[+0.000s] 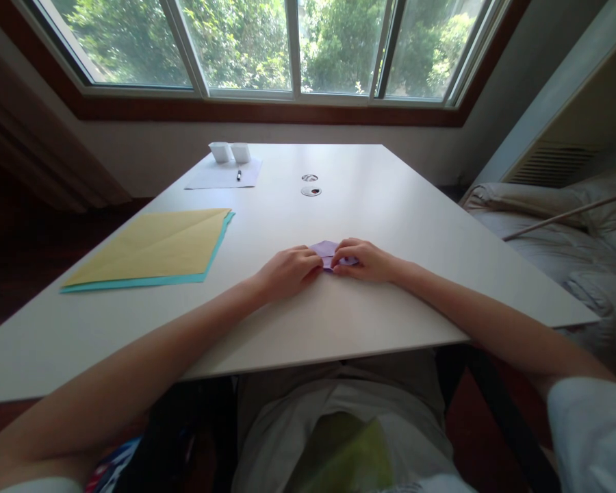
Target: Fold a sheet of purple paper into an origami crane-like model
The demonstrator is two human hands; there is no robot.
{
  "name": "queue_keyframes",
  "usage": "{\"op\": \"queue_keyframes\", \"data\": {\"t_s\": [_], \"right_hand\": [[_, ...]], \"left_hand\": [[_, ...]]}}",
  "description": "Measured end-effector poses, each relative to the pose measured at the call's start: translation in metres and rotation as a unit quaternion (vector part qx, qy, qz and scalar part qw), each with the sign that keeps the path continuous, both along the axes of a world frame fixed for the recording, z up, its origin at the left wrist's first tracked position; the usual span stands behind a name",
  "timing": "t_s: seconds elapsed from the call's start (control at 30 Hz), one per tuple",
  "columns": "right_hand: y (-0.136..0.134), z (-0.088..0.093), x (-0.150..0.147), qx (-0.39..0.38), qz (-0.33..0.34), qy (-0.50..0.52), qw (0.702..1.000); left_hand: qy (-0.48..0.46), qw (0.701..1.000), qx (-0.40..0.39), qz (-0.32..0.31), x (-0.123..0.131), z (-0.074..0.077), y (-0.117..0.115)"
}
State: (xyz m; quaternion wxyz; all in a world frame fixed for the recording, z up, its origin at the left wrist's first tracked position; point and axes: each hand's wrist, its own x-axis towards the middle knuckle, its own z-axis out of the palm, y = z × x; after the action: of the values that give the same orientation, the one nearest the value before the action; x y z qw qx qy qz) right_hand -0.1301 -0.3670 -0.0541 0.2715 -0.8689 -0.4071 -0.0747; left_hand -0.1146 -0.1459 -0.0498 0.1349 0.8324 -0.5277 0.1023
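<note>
A small piece of folded purple paper (324, 249) lies on the white table (390, 308), in front of my body. My left hand (290, 272) grips its left end, fingers curled and pressed together. On the right end, my right hand (364, 260) holds the paper with bent fingers and the thumb at the near edge. Between the hands, the paper's middle shows a crease running across it. Both ends are partly hidden under my fingers.
Yellow paper (154, 243) lies over teal paper (205, 269) at the left. Farther back are two white cups (231, 153), a white sheet (210, 177) and a pen (239, 175). Two round discs (311, 191) sit mid-table. A couch (523, 219) stands to the right.
</note>
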Motion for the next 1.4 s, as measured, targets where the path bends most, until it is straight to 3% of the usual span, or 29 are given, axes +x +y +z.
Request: {"op": "queue_keyframes", "data": {"t_s": [0.13,0.37,0.63,1.4], "right_hand": [[-0.001,0.000,0.004,0.010,0.001,0.027,1.000],[0.005,0.001,0.009,0.007,-0.101,0.094,0.990],[0.010,0.008,0.007,-0.003,-0.184,0.121,0.975],[0.010,-0.003,0.009,-0.037,-0.229,0.040,0.972]], "left_hand": [[0.039,0.998,-0.053,0.007,0.004,-0.005,0.000],[0.156,0.972,-0.153,0.082,0.009,-0.006,-0.004],[0.138,0.967,-0.138,0.162,0.008,-0.003,-0.011],[0.076,0.969,-0.047,0.232,0.007,-0.007,-0.013]]}}
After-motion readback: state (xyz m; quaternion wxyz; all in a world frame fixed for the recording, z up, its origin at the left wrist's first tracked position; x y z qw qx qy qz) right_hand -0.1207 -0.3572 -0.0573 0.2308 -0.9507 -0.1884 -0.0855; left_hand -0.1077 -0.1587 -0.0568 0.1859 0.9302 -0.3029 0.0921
